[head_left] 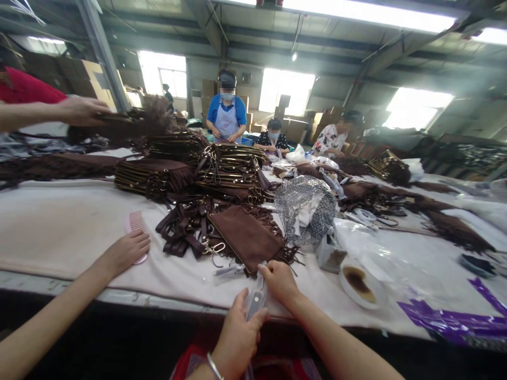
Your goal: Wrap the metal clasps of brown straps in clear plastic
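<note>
Brown pouch and straps crowd the counter; left hand and right hand both clamp clear snips.

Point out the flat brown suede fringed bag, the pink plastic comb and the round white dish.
Flat brown suede fringed bag (247,237), head view, middle of its face.
Pink plastic comb (135,220), head view, teeth.
Round white dish (348,290), head view, near rim.

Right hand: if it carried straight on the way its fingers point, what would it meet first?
The right hand points up and away toward the brown fringed bag. Its fingertips sit at the bag's near fringe, so that bag would likely come first, though depth is hard to judge.
</note>
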A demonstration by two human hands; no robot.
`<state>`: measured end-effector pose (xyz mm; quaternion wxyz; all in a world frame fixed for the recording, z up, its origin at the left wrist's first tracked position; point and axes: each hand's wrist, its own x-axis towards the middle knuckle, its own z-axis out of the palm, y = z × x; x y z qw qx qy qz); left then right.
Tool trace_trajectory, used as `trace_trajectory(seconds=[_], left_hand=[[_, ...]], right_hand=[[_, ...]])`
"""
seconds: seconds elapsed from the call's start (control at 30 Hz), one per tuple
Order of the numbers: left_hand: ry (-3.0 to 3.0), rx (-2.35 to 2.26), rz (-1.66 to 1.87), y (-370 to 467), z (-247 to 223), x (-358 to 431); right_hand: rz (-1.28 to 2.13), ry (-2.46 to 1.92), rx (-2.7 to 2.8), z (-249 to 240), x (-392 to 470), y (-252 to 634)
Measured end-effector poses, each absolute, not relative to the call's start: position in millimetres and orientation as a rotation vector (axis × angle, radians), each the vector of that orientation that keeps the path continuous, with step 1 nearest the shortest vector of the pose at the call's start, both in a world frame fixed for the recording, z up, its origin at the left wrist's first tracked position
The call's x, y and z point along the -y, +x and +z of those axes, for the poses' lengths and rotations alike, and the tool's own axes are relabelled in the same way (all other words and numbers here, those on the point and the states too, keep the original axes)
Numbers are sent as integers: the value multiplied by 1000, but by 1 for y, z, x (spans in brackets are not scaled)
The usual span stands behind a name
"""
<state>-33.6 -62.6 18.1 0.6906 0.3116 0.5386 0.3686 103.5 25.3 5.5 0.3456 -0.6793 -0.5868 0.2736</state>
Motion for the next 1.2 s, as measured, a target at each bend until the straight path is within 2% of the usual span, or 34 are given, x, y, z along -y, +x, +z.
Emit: trace_trajectory(seconds=[0.17, 0.27, 0.4, 0.53, 0.7, 1.03, 1.2], left_hand=[[734, -1222, 813, -40, 14, 58], [733, -1179, 807, -46, 13, 56], [724, -1072, 786, -48, 18, 54], [742, -1078, 741, -49, 26, 55], [743, -1069, 696, -55, 26, 55], [141, -811, 566, -68, 33, 34], [30, -743, 498, -74, 37, 27]], right_hand=[[601, -1712, 1676, 12, -17, 123], [544, -1538, 1873, 24, 0, 137], [213, -1164, 2358, 29, 15, 138], [30, -1139, 2404, 21, 6, 131], [-1, -1169, 2393, 15, -7, 130], [77, -1315, 2228, 17, -7, 126], [139, -1260, 2289, 21, 4, 130]])
